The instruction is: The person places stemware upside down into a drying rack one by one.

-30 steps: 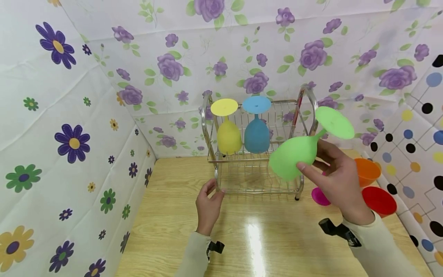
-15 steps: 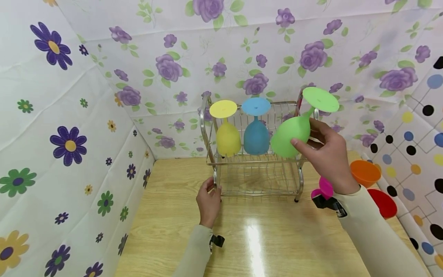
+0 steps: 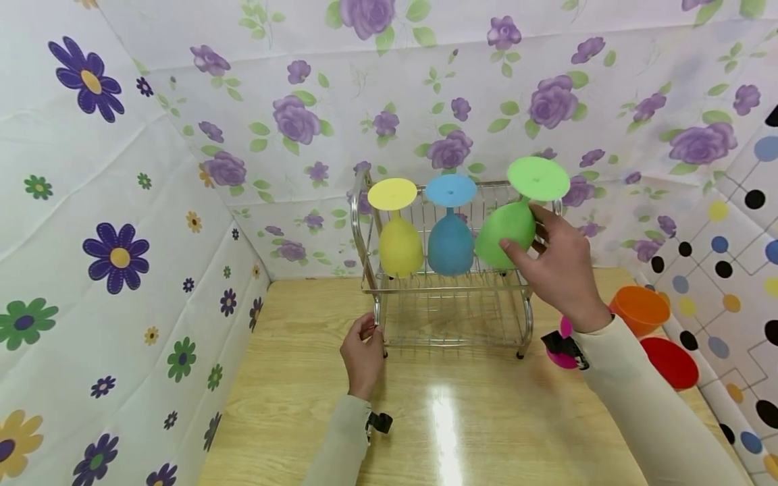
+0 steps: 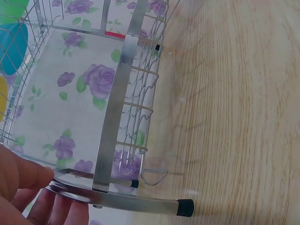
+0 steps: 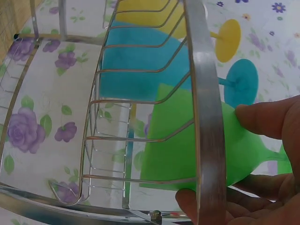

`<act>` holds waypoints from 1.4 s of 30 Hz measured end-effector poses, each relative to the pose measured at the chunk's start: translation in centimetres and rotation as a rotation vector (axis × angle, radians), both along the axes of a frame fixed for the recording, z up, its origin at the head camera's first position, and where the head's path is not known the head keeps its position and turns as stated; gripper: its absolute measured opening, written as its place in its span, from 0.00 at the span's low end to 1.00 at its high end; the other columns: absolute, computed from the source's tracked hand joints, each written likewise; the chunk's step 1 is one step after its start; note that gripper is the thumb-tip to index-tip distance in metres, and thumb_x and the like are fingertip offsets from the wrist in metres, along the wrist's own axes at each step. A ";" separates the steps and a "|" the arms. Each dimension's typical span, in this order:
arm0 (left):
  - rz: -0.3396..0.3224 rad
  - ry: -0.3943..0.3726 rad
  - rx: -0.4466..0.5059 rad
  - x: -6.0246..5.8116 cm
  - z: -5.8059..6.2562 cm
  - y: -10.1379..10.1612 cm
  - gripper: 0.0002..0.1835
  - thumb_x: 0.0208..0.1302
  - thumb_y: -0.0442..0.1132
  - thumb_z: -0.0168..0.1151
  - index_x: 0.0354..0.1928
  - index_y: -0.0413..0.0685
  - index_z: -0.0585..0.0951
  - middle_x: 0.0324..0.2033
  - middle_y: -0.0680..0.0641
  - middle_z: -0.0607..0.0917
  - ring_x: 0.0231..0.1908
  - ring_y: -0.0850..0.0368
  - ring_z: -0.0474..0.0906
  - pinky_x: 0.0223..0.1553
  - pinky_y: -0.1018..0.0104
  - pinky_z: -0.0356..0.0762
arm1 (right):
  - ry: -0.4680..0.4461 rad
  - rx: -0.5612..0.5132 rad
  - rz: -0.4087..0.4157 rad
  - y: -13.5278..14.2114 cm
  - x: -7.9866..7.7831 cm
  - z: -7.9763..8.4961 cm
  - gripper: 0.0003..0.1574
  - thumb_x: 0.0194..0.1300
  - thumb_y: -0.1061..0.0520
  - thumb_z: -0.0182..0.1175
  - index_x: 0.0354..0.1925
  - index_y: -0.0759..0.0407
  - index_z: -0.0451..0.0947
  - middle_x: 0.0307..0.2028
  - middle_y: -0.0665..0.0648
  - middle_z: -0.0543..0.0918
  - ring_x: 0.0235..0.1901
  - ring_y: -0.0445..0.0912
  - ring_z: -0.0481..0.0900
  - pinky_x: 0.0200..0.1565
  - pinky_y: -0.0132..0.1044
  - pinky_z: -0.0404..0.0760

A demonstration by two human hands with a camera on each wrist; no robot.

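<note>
My right hand (image 3: 558, 263) grips a green goblet (image 3: 507, 233) by its bowl, base up and slightly tilted, at the right end of the upper tier. In the right wrist view, the green bowl (image 5: 173, 145) is behind the wires and front bar of the metal dish rack (image 5: 208, 140). A blue goblet (image 3: 450, 241) and a yellow goblet (image 3: 400, 244) stand upside down to its left on the same tier. My left hand (image 3: 362, 356) holds the rack's left front leg; in the left wrist view, thumb and fingers (image 4: 35, 176) pinch that curved tube (image 4: 117, 199).
On the wooden table (image 3: 292, 405), an orange cup (image 3: 639, 310) and a red cup (image 3: 670, 363) stand to the right of the rack. A magenta goblet (image 3: 562, 359) is partly hidden behind the right wrist. Patterned cloth walls (image 3: 152, 202) enclose the table.
My right hand has carried the green goblet leftward and into the rack's upper tier, turning it closer to vertical. The left hand stays at the rack's leg.
</note>
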State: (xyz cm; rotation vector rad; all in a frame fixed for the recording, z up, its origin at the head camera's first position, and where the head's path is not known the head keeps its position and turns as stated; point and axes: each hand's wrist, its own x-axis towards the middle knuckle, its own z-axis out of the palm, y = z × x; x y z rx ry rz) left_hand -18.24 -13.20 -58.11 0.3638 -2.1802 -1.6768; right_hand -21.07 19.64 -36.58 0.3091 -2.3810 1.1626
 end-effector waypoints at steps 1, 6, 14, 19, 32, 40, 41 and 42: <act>0.003 -0.001 -0.003 0.0 0.0 0.0 0.16 0.70 0.32 0.70 0.58 0.52 0.87 0.48 0.49 0.90 0.48 0.54 0.88 0.48 0.62 0.90 | -0.003 0.022 0.000 -0.1 -0.1 -0.1 0.45 0.67 0.53 0.74 0.76 0.63 0.69 0.67 0.69 0.80 0.63 0.66 0.83 0.56 0.59 0.86; 0.010 0.015 -0.006 0.1 0.0 0.2 0.16 0.70 0.31 0.69 0.58 0.51 0.87 0.48 0.48 0.90 0.47 0.53 0.88 0.47 0.62 0.91 | -0.068 0.133 -0.005 -0.4 -0.4 -0.1 0.46 0.69 0.51 0.72 0.77 0.67 0.66 0.65 0.71 0.80 0.54 0.64 0.85 0.52 0.62 0.89; 0.009 0.052 -0.015 0.2 -0.3 0.4 0.18 0.70 0.29 0.68 0.59 0.50 0.87 0.48 0.45 0.90 0.47 0.50 0.88 0.48 0.60 0.91 | -0.221 0.274 0.021 -0.6 -1.3 0.7 0.48 0.72 0.48 0.69 0.76 0.73 0.63 0.62 0.74 0.80 0.53 0.66 0.85 0.52 0.64 0.87; 0.008 0.049 -0.020 0.2 -0.6 0.4 0.17 0.70 0.29 0.69 0.58 0.50 0.87 0.47 0.46 0.90 0.47 0.51 0.88 0.48 0.61 0.91 | -0.267 0.297 0.023 -0.7 -1.7 0.7 0.47 0.71 0.50 0.69 0.76 0.73 0.62 0.63 0.74 0.79 0.57 0.68 0.82 0.58 0.66 0.84; 0.005 0.037 -0.017 0.3 -0.7 0.5 0.17 0.69 0.29 0.69 0.57 0.50 0.87 0.46 0.47 0.90 0.46 0.52 0.88 0.48 0.59 0.91 | -0.207 0.313 -0.016 -0.6 -0.4 1.0 0.47 0.70 0.48 0.71 0.74 0.72 0.65 0.63 0.74 0.79 0.55 0.69 0.83 0.55 0.66 0.85; 0.004 0.046 -0.024 0.2 -0.7 0.4 0.18 0.70 0.30 0.69 0.59 0.51 0.87 0.47 0.45 0.90 0.46 0.52 0.88 0.48 0.60 0.91 | -0.199 0.169 -0.027 1.3 3.5 1.9 0.50 0.71 0.41 0.70 0.78 0.64 0.64 0.68 0.73 0.77 0.61 0.69 0.82 0.58 0.65 0.84; 0.005 0.048 -0.023 0.2 -0.7 0.4 0.18 0.70 0.29 0.69 0.59 0.51 0.87 0.47 0.45 0.90 0.46 0.52 0.88 0.48 0.60 0.91 | -0.194 0.147 -0.036 1.6 4.0 1.9 0.50 0.70 0.40 0.70 0.78 0.63 0.65 0.69 0.71 0.77 0.63 0.67 0.81 0.58 0.63 0.84; 0.008 0.050 -0.024 0.2 -0.7 0.3 0.18 0.70 0.29 0.69 0.59 0.52 0.87 0.47 0.44 0.90 0.46 0.52 0.88 0.47 0.60 0.91 | -0.189 0.127 -0.042 2.0 4.5 1.8 0.50 0.70 0.39 0.70 0.78 0.62 0.66 0.69 0.70 0.77 0.64 0.67 0.81 0.58 0.61 0.84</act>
